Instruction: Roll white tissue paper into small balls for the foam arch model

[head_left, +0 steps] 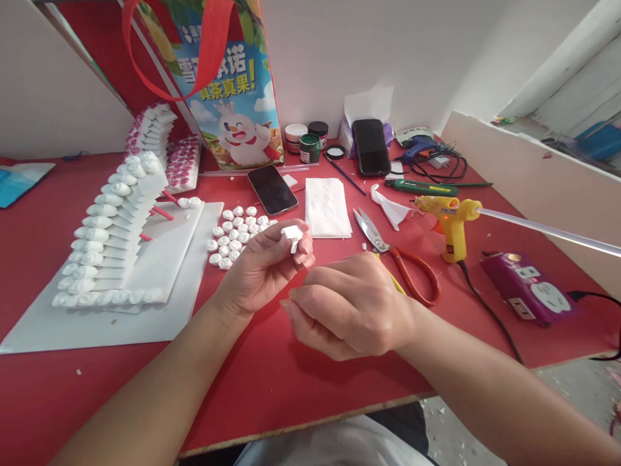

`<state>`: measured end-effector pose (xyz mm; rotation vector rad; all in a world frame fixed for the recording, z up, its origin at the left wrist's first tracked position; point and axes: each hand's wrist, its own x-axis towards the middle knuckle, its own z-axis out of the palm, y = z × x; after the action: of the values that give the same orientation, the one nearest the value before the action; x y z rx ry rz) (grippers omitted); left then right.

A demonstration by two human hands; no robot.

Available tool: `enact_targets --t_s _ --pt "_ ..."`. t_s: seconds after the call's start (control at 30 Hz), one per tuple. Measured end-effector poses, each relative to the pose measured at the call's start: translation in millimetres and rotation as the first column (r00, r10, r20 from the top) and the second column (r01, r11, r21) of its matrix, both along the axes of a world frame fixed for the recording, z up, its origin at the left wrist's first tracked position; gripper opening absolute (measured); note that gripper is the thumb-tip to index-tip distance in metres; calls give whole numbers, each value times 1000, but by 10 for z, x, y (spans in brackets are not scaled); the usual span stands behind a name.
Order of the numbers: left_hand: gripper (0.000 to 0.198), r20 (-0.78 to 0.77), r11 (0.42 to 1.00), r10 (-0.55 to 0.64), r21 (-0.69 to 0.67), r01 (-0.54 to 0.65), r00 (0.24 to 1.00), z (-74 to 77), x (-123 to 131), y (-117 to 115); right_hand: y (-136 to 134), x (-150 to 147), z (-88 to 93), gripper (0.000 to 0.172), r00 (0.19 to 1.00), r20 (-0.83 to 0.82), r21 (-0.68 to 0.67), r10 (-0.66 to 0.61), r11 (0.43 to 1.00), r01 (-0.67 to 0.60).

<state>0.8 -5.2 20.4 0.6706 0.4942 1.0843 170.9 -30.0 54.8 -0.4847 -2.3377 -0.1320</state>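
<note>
My left hand (264, 268) pinches a small white piece of rolled paper (292, 234) between thumb and fingers, a short end of it hanging down. Close beside it, my right hand (352, 307) is closed with its knuckles up; its fingertips are hidden, so I cannot make out whether anything is in them. Left of my hands lie many small white paper rosettes (235, 241) in a cluster. Farther left, a curved white structure (104, 236) edged with similar rosettes stands on a white board (187, 310).
Red-handled scissors (417, 275), folded tissues (327, 207) and a yellow glue gun (452, 223) lie right of centre. A purple power strip (528, 288) sits at the right. Behind are a phone (272, 189), paint jars (309, 149) and a printed bag (233, 97).
</note>
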Motion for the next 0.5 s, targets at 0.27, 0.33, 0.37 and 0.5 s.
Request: enact_targets --t_s 0.27,0.33,0.37,0.5 --pt "23 -157 990 135 -21 -140 978 -25 -25 31 -55 28 223 27 930 246 -112 -275 945 309" --pt "23 -152 986 159 -25 -165 975 -22 -36 30 -112 97 264 26 876 334 -138 -348 901 411" --pt "23 -148 986 158 -27 -164 976 -17 -41 29 -154 158 269 25 847 367 -160 -384 871 464" --pt "19 -105 994 110 -4 -111 988 6 -46 26 -356 601 166 19 709 309 -231 -634 673 702"
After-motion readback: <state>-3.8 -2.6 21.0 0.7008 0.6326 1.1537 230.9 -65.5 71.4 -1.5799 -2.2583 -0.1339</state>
